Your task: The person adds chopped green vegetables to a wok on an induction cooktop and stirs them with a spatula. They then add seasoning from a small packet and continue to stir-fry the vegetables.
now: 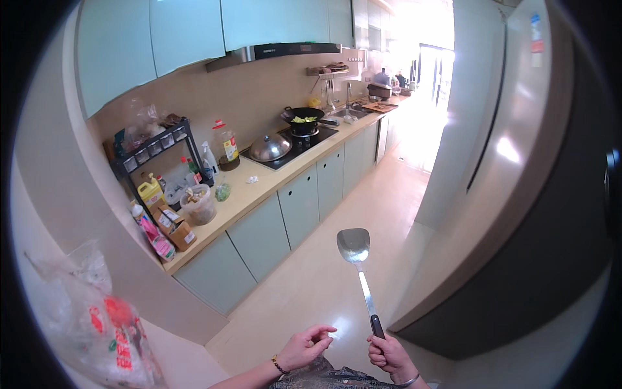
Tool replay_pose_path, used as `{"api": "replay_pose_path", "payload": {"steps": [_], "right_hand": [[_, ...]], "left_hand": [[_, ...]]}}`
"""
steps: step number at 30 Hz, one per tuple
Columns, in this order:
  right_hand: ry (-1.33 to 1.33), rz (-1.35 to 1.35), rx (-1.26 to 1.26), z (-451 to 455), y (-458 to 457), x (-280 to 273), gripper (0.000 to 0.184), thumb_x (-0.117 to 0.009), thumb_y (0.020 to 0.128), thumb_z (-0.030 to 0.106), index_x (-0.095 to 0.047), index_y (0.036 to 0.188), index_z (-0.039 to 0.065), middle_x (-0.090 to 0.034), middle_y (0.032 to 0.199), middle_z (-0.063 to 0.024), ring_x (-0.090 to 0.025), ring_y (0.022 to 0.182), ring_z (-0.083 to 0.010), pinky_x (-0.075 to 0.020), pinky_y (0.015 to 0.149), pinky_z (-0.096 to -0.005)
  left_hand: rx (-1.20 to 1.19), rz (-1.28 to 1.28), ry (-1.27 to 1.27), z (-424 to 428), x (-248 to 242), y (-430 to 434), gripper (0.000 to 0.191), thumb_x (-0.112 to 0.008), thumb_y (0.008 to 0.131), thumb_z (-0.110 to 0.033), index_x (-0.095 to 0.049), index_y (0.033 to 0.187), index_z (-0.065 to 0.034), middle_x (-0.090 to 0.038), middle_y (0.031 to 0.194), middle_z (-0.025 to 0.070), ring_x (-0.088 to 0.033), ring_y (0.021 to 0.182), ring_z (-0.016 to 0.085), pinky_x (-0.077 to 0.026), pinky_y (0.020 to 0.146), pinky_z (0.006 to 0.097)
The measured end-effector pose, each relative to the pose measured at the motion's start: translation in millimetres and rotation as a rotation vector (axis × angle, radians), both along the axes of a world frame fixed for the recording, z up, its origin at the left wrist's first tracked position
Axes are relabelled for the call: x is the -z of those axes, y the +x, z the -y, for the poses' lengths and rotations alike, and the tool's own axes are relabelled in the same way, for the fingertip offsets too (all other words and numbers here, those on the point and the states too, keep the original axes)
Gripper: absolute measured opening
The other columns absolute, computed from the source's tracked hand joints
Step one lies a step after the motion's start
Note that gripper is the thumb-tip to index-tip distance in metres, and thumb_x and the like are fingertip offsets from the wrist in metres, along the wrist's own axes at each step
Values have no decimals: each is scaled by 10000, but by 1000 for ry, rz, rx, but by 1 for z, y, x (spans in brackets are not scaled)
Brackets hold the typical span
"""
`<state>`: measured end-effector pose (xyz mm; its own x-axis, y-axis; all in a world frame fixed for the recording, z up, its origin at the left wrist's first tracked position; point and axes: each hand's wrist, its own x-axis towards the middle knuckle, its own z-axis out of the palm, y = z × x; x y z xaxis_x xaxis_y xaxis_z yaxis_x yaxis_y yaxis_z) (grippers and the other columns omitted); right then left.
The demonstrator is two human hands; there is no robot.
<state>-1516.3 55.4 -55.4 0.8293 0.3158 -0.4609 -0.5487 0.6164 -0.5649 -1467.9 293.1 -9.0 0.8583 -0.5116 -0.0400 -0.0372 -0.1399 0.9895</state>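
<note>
My right hand (386, 354) grips the black handle of a metal wok spatula (355, 245), whose blade points forward and away from me over the floor. Beside it, my left hand (306, 346) is raised with nothing in it, the fingers loosely bent and apart. Farther off on the counter, a black wok (305, 127) holding green vegetable pieces (304, 119) rests on the rear burner of a black cooktop (303, 145). A domed metal lid (270, 147) covers the nearer burner.
Along the wooden-coloured counter (252, 194) stand a plastic tub of scraps (199, 206), an oil jug (227, 150) and a dark shelf rack (155, 146). A plastic bag (97, 321) hangs at left. The sink (352, 114) lies beyond the wok. A tall cabinet (466, 136) rises at right.
</note>
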Motion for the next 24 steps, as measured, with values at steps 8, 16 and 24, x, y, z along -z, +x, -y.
{"api": "replay_pose_path", "payload": {"steps": [8, 16, 24], "right_hand": [[-72, -19, -36, 8, 217, -4, 129, -410, 940, 167, -436, 912, 45, -312, 557, 27, -259, 390, -52, -229, 341, -194], [-72, -14, 21, 45, 389, -10, 103, -441, 927, 157, -444, 915, 55, -320, 551, 24, -280, 387, -52, -205, 316, -189], [-80, 64, -47, 135, 587, 0, 153, -421, 938, 198, -462, 937, 51, -325, 542, 13, -279, 382, -64, -211, 324, -193]], "left_hand": [[89, 971, -188, -7, -132, 211, 316, -608, 732, 23, -561, 1044, -5, -587, 781, 92, -577, 656, 206, -465, 592, 288], [-155, 1390, -479, 45, -178, 353, 573, -612, 778, -68, -385, 1250, -302, -610, 798, 57, -554, 624, 197, -434, 496, 310], [-170, 1367, -414, 111, -167, 519, 823, -579, 818, -128, -67, 1380, -443, -619, 859, 75, -564, 616, 233, -485, 530, 371]]}}
